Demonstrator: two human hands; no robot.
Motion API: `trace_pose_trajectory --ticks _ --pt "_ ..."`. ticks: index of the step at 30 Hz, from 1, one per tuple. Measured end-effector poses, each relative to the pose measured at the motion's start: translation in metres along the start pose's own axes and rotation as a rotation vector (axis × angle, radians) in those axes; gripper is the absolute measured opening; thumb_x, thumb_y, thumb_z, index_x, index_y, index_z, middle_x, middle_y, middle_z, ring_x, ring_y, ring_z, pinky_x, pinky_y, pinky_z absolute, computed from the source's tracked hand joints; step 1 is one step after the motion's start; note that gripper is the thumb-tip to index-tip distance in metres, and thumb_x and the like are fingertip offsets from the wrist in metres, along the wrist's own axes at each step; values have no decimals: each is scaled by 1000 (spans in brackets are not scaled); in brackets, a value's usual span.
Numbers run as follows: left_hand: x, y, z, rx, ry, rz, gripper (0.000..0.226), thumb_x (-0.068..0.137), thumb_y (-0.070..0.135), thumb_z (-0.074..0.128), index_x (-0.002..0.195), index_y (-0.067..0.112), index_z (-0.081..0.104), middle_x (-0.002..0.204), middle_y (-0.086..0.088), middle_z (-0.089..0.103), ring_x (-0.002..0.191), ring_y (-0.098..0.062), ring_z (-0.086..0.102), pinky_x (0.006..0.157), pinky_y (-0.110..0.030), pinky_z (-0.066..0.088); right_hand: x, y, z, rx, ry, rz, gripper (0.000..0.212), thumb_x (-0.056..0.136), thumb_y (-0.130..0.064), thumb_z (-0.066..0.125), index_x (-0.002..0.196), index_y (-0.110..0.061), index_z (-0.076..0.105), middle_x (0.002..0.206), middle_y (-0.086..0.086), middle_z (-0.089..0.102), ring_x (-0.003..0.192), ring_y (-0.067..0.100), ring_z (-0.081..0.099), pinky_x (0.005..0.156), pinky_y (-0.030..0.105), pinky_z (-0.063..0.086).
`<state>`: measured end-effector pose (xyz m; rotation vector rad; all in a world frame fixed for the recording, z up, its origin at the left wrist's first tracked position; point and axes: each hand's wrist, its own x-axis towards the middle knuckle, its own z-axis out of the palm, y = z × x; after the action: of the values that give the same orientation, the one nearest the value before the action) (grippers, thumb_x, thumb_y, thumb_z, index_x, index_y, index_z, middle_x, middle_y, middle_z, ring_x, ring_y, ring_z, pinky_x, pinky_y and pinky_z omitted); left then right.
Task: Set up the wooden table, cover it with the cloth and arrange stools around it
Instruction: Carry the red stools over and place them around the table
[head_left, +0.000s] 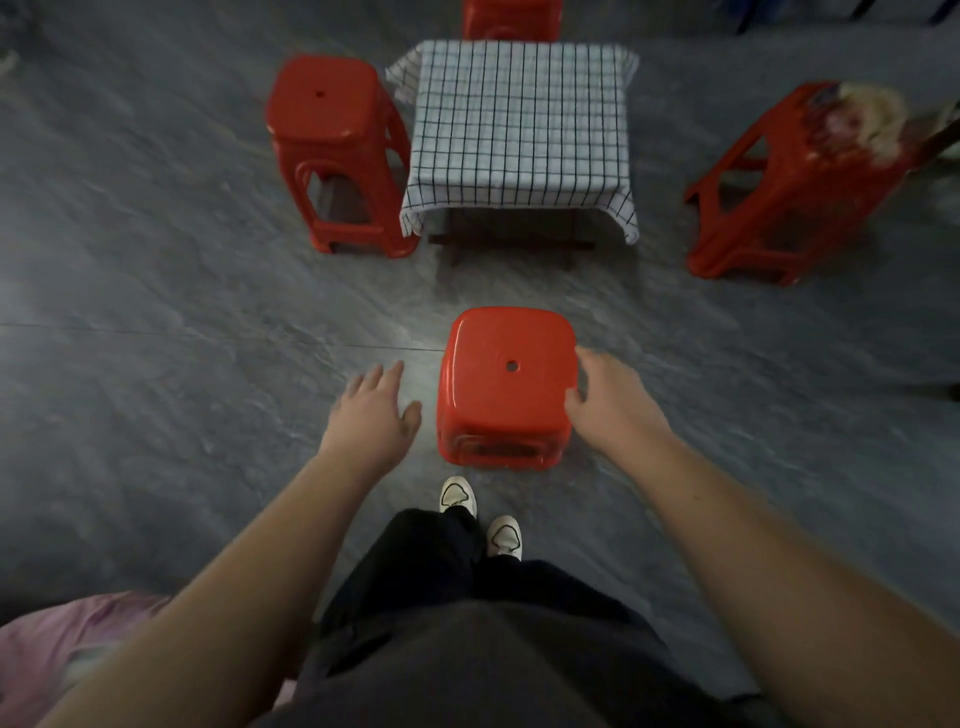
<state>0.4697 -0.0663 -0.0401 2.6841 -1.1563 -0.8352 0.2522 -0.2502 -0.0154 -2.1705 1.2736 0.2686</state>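
Note:
A low wooden table (511, 244) stands ahead, covered by a white cloth with a dark grid (519, 119). Red plastic stools stand around it: one on the left (332, 145), one behind (511, 18), and a worn one off to the right (795, 182). A fourth red stool (506, 374) stands on the floor just in front of my feet, some way short of the table. My right hand (608, 395) rests against its right edge, fingers spread. My left hand (376, 410) hovers open a little to the left of it, not touching.
Grey stone-pattern floor (156, 312) lies all around. A pink cloth item (62, 654) sits at the bottom left. My white shoes (480, 519) are right behind the near stool. Something pale lies on the right stool's seat (867, 111).

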Motion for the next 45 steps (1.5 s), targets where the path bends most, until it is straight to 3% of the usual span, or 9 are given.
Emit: trace_pose_trajectory --ticks 6,11,18,29,37,45 --pt "-84 -5 -64 -4 222 4 68 99 44 48 157 20 24 164 -11 24 152 -34 14 122 -51 17 -74 -38 -43 -10 189 -227 64 94 -32 55 152 -16 34 155 6 37 145 26 29 116 49 31" --pt "-112 -21 -105 16 373 -21 69 97 50 46 157 26 23 164 -9 24 152 -32 12 121 -52 14 -91 -84 -69 -107 220 -385 66 94 -32 55 154 -17 32 160 8 31 149 26 21 122 43 20" --pt "-114 -65 -161 -7 435 -111 71 96 55 39 158 28 20 165 -8 22 153 -33 10 121 -54 13 -80 -179 -75 -140 224 -507 66 96 -38 51 156 -20 31 162 4 28 151 21 16 121 34 13" --pt "-77 -251 -246 -46 460 -172 73 96 59 35 159 30 13 165 -8 19 153 -33 9 122 -51 12 -24 -388 3 -207 212 -571 68 97 -45 46 157 -22 25 163 4 24 151 21 15 124 39 15" --pt "-55 -398 -326 -9 415 -214 74 97 60 35 159 30 8 167 -7 14 153 -31 5 123 -50 9 10 -562 72 -226 148 -602 69 99 -45 47 159 -24 20 165 4 20 152 22 12 121 33 8" --pt "9 -483 -391 -67 427 -272 74 96 58 39 159 29 13 166 -9 18 153 -33 10 122 -52 13 73 -659 89 -226 151 -605 69 97 -45 48 158 -23 23 164 6 23 151 24 15 120 32 8"
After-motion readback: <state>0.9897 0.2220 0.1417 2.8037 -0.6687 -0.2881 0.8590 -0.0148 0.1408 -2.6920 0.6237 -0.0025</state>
